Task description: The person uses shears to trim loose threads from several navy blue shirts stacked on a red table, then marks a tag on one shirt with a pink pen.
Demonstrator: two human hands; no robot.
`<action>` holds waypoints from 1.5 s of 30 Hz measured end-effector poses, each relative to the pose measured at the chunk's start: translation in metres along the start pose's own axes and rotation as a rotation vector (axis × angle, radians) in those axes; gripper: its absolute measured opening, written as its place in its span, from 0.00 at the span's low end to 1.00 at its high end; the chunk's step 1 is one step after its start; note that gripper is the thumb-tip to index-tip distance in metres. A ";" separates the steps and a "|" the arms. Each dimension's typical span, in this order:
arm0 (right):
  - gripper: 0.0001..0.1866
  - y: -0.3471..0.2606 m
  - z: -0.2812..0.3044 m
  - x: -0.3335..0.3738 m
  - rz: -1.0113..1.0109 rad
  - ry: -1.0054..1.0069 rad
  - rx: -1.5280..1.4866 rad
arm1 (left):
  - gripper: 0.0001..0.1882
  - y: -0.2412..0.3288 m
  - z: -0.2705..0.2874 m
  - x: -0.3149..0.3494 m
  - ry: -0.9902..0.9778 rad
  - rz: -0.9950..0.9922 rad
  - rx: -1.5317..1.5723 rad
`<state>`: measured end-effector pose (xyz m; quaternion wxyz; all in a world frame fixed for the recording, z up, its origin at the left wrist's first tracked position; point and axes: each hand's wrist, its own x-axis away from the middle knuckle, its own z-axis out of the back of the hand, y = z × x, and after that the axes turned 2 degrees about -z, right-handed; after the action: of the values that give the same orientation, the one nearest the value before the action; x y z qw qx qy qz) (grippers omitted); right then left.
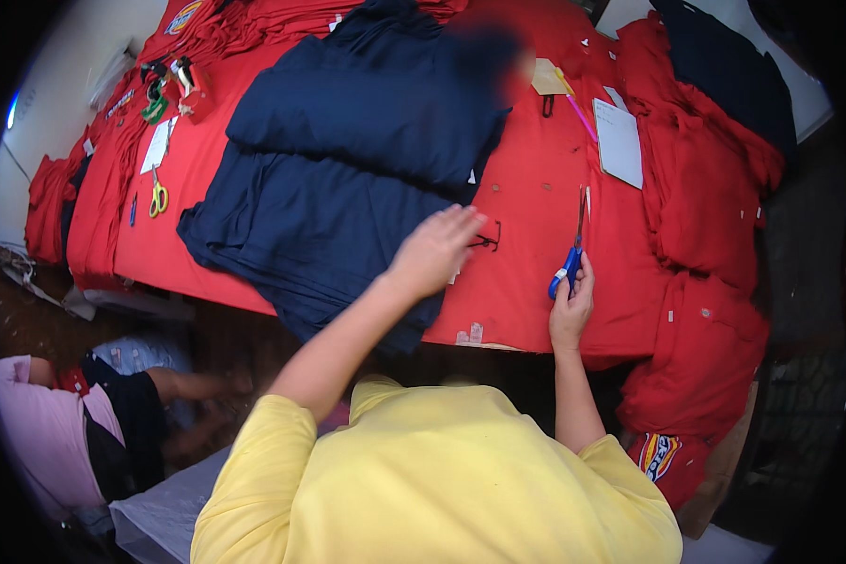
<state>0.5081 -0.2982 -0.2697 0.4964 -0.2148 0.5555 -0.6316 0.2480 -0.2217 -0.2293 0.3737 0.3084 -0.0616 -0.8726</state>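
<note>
My right hand (571, 305) holds a pair of blue-handled scissors (568, 273) by the handles, with the blades pointing away from me over the red cloth-covered table (531, 305). Fingers stretched out, my left hand (435, 249) lies at the right edge of a pile of navy garments (310, 202). Just beyond its fingertips is a small black hook-like piece (486, 239). Another thick navy fold (348, 117) lies across the far part of the pile. Whether the left palm presses on the cloth I cannot tell.
Red garments (691, 169) are heaped at right, with a navy one (724, 70) on top. A notepad (618, 143) and pink pen (581, 117) lie far right. Yellow-handled scissors (159, 197) and tape dispensers (188, 89) lie left. A person in pink (52, 423) bends at lower left.
</note>
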 end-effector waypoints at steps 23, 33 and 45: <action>0.25 0.003 0.001 0.004 0.078 -0.078 0.164 | 0.16 0.056 0.096 0.114 0.151 0.831 0.027; 0.26 -0.003 0.000 0.004 0.104 -0.079 0.198 | 0.23 0.032 0.062 0.107 0.144 0.890 -0.047; 0.27 -0.019 -0.001 0.003 0.158 -0.110 0.181 | 0.13 0.025 0.058 0.125 0.411 0.899 0.408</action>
<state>0.4988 -0.3030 -0.2535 0.5918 -0.1590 0.4835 -0.6251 0.1631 -0.3331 -0.2365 0.6476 0.4826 -0.2815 -0.5181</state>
